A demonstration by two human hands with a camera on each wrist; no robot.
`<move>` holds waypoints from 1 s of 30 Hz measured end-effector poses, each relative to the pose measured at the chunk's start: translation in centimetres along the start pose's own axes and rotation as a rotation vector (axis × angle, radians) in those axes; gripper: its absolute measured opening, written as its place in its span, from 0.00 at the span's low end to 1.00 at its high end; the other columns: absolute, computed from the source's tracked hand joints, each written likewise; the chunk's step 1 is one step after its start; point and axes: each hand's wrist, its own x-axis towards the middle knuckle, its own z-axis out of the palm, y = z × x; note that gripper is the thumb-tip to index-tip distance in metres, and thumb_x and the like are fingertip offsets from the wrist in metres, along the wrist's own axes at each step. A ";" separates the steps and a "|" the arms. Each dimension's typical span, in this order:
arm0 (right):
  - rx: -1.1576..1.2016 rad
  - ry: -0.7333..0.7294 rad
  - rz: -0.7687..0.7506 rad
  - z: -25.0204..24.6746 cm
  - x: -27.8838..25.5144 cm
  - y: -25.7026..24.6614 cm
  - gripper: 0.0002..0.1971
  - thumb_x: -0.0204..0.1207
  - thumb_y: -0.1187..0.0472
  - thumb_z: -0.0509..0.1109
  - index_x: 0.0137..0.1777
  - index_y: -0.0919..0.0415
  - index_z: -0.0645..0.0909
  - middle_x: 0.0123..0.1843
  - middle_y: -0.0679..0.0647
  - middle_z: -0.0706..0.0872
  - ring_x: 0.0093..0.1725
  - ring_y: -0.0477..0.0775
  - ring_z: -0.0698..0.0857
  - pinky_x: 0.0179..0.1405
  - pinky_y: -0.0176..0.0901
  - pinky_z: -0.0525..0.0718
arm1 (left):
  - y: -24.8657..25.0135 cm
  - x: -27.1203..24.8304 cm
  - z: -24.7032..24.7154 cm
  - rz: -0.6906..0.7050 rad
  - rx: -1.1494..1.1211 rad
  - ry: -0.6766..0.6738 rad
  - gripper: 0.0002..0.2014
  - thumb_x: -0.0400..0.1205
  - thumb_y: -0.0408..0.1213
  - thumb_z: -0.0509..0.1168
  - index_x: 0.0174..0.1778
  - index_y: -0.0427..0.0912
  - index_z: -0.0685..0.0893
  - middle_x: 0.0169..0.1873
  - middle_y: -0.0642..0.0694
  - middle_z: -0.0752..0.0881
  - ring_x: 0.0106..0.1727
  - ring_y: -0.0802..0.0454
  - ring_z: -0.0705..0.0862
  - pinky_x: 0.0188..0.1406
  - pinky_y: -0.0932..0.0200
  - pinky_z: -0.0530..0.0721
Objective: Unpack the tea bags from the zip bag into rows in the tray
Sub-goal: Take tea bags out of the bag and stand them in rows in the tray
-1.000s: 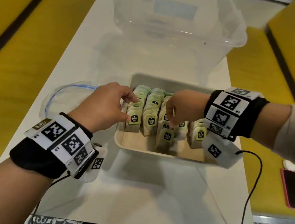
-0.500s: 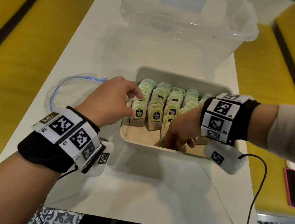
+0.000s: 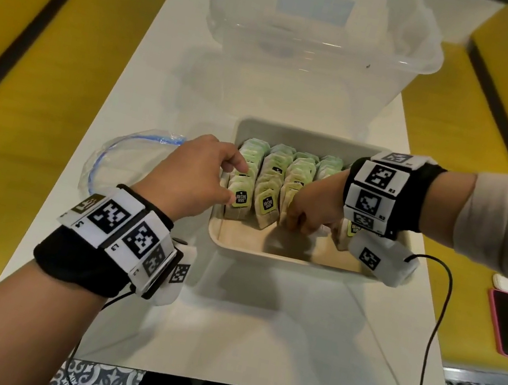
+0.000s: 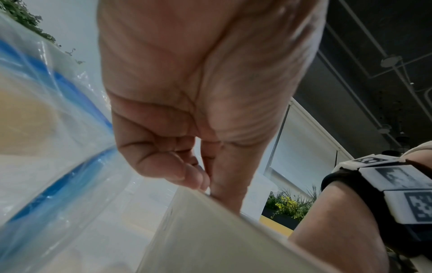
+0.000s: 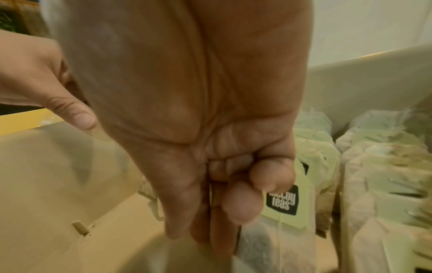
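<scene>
While the zip bag (image 3: 125,163) lay flat and see-through on the white bench (image 3: 223,322) at about nine o'clock from the tray (image 3: 285,259), it looked like it had no tea bags left in it. Next came the left hand (image 3: 194,178), at the tray's nine o'clock wall. Its fingers were curled, and its thumb and first finger touched the front tea bag (image 3: 239,201) of the leftmost row. Whether its grip truly pinched that bag, I could not tell.

Inside the tray, the tea bags (image 3: 296,172) stood up in rows that ran toward twelve o'clock. Some bare floor showed at the six o'clock end.

At about three o'clock, the right hand (image 3: 315,203) reached down among the front bags. Its fingertips (image 5: 243,208) seemed to pinch a tea bag (image 5: 268,245) near its label, but the view was blurry.

These bags looked very light, soft and floppy. They could tip over or tear. I think it is best to hold one gently by its top edge or paper tag, not by the soft middle.
</scene>
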 end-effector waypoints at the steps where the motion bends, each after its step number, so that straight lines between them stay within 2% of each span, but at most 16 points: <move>1: 0.010 0.000 -0.008 0.0 0.0 0.0 0.20 0.82 0.61 0.61 0.73 0.54 0.74 0.63 0.62 0.84 0.47 0.53 0.81 0.22 0.27 0.75 | 0.0 0.0 0.0 0.001 0.000 -0.003 0.20 0.67 0.33 0.78 0.52 0.53 0.83 0.48 0.52 0.77 0.36 0.63 0.74 0.44 0.62 0.72; 4: 0.072 0.004 -0.036 -0.1 -0.2 0.0 0.20 0.81 0.63 0.63 0.73 0.53 0.74 0.64 0.61 0.84 0.48 0.54 0.82 0.18 0.22 0.75 | 0.0 0.0 -0.1 0.006 0.000 -0.011 0.20 0.67 0.34 0.78 0.52 0.54 0.83 0.47 0.52 0.76 0.37 0.63 0.74 0.44 0.62 0.72; 7: 0.110 -0.004 -0.061 -0.3 -0.5 -0.1 0.20 0.81 0.64 0.63 0.73 0.52 0.74 0.62 0.60 0.85 0.39 0.51 0.82 0.26 0.30 0.78 | 0.0 0.0 -0.2 0.013 0.000 -0.018 0.20 0.68 0.34 0.78 0.52 0.54 0.83 0.47 0.52 0.76 0.37 0.63 0.74 0.44 0.63 0.72; 9: 0.140 -0.009 -0.086 -0.5 -0.6 -0.3 0.22 0.80 0.65 0.63 0.74 0.51 0.73 0.56 0.55 0.85 0.33 0.47 0.80 0.30 0.35 0.79 | -0.1 0.1 -0.1 0.016 0.005 -0.019 0.20 0.68 0.34 0.78 0.52 0.54 0.83 0.47 0.52 0.76 0.37 0.63 0.74 0.44 0.63 0.71; 11: 0.160 -0.013 -0.100 -0.5 -0.6 -0.5 0.24 0.80 0.66 0.63 0.75 0.49 0.71 0.45 0.47 0.82 0.33 0.47 0.80 0.31 0.37 0.79 | -0.1 0.1 -0.1 0.021 0.011 -0.020 0.20 0.68 0.35 0.78 0.53 0.54 0.83 0.47 0.52 0.76 0.37 0.63 0.74 0.44 0.63 0.71; 13: 0.163 -0.006 -0.102 -0.5 -0.5 -0.8 0.27 0.80 0.67 0.63 0.76 0.46 0.69 0.40 0.42 0.79 0.32 0.47 0.79 0.32 0.38 0.79 | -0.1 0.1 -0.1 0.026 0.013 -0.020 0.20 0.68 0.35 0.78 0.53 0.54 0.83 0.47 0.52 0.77 0.37 0.63 0.74 0.44 0.63 0.72; 15: 0.153 -0.009 -0.105 -0.5 -0.3 -1.1 0.30 0.79 0.68 0.63 0.78 0.44 0.66 0.45 0.46 0.81 0.32 0.48 0.79 0.32 0.39 0.79 | -0.1 0.0 -0.1 0.027 0.009 -0.018 0.19 0.68 0.35 0.78 0.52 0.54 0.83 0.47 0.52 0.77 0.37 0.62 0.75 0.44 0.63 0.72; 18: 0.137 0.000 -0.103 -0.7 -0.1 -1.1 0.33 0.78 0.68 0.64 0.80 0.44 0.61 0.57 0.57 0.84 0.31 0.49 0.80 0.34 0.41 0.82 | -0.1 0.0 -0.2 0.029 0.008 -0.021 0.19 0.68 0.35 0.78 0.53 0.54 0.83 0.48 0.51 0.77 0.38 0.60 0.75 0.45 0.62 0.73; 20: 0.135 0.010 -0.102 -0.8 0.1 -0.9 0.34 0.78 0.68 0.64 0.80 0.44 0.59 0.58 0.62 0.85 0.30 0.47 0.80 0.37 0.43 0.83 | -0.1 0.0 -0.2 0.030 0.009 -0.023 0.19 0.68 0.35 0.78 0.53 0.54 0.83 0.48 0.51 0.77 0.38 0.59 0.75 0.45 0.62 0.73; 22: 0.156 0.015 -0.109 -0.8 0.1 -0.7 0.33 0.78 0.67 0.65 0.80 0.45 0.61 0.58 0.61 0.85 0.30 0.46 0.80 0.36 0.42 0.83 | -0.1 0.0 -0.2 0.032 0.009 -0.024 0.19 0.68 0.35 0.78 0.53 0.54 0.83 0.48 0.51 0.77 0.38 0.58 0.76 0.44 0.61 0.73; 26: 0.183 0.007 -0.107 -0.9 -0.4 -0.1 0.23 0.79 0.66 0.65 0.73 0.51 0.73 0.55 0.57 0.85 0.31 0.44 0.80 0.29 0.35 0.79 | -0.1 0.0 -0.2 0.034 0.018 -0.022 0.19 0.68 0.35 0.78 0.53 0.54 0.83 0.48 0.52 0.77 0.39 0.59 0.76 0.44 0.62 0.73; 28: 0.179 -0.027 -0.085 -0.7 -0.5 -0.1 0.19 0.79 0.66 0.64 0.69 0.52 0.78 0.53 0.56 0.86 0.32 0.44 0.81 0.30 0.35 0.79 | -0.1 0.0 -0.2 0.033 0.020 -0.022 0.20 0.68 0.35 0.78 0.53 0.54 0.83 0.48 0.52 0.77 0.39 0.59 0.76 0.44 0.62 0.73; 30: 0.166 -0.053 -0.052 -0.3 -0.3 -0.1 0.19 0.79 0.65 0.63 0.69 0.51 0.78 0.52 0.56 0.87 0.33 0.46 0.82 0.30 0.35 0.80 | -0.1 0.0 -0.2 0.036 0.025 -0.021 0.20 0.69 0.36 0.78 0.54 0.53 0.83 0.48 0.52 0.77 0.39 0.59 0.76 0.44 0.62 0.73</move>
